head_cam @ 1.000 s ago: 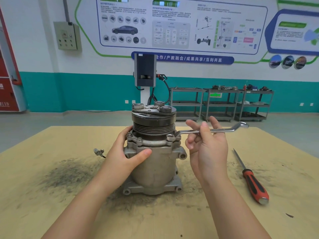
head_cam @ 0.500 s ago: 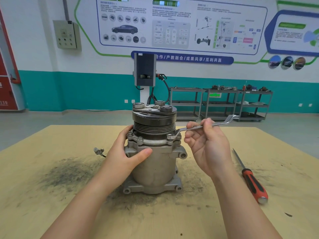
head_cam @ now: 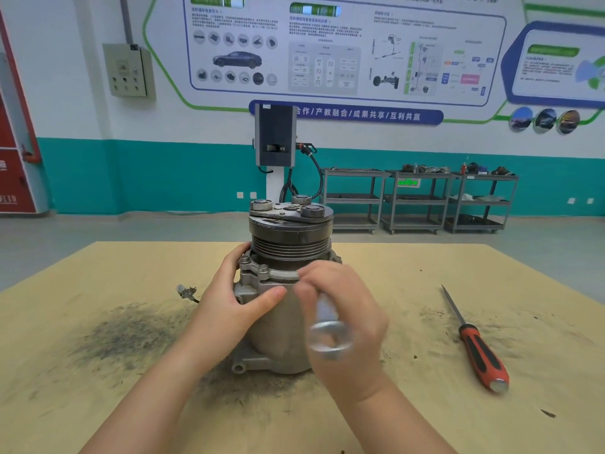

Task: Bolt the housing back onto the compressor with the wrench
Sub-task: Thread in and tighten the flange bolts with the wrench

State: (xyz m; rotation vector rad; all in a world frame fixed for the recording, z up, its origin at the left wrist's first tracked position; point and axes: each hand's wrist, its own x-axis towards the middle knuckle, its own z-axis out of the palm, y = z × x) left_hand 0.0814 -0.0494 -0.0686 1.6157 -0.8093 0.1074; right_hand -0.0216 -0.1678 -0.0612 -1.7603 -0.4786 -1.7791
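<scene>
The compressor (head_cam: 281, 322) body is dull silver-grey, with a dark, near-black ribbed pulley (head_cam: 291, 239) on top. The table (head_cam: 98, 371) is pale tan — smudged with blackish grime — and the screwdriver (head_cam: 476, 345) handle is red with black stripes. The blurred wrench (head_cam: 329, 334) looks shiny silver.

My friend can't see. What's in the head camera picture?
A left hand holds a metal compressor standing on a tan table, while the right hand swings a blurred wrench toward the camera. A red screwdriver lies to the right.
</scene>
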